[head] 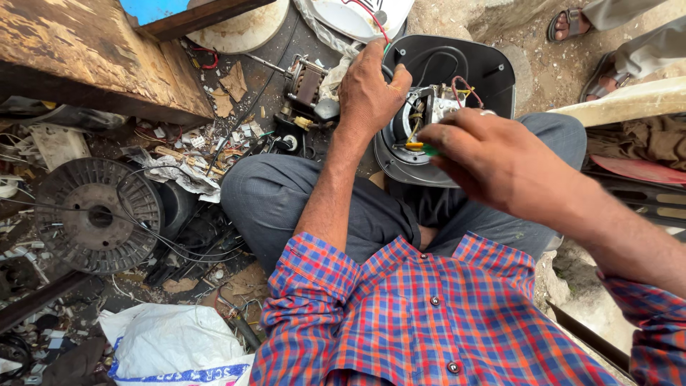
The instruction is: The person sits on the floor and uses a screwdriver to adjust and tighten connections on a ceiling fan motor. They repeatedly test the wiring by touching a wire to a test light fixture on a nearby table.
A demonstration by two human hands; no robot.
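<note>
Housing: black rounded plastic appliance housing, upper centre-right of frame, resting on the person's lap, open side up; motor and wiring exposed inside.
Axis: long axis runs lower left to upper right.
Left hand: left hand clamped over housing's left rim.
Right hand: right hand fingers pinched narrow on a small green-tipped tool, pointing left into motor.
Nearby: loose motor upper centre; ribbed grey disc left.

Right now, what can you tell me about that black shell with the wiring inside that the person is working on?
The black plastic housing is a rounded, glossy shell, lying open side up on the person's lap. Inside sits a metal motor assembly with red and yellow wires. The left hand grips its upper left rim; the right hand holds a small green-tipped tool over the lower part.
</note>
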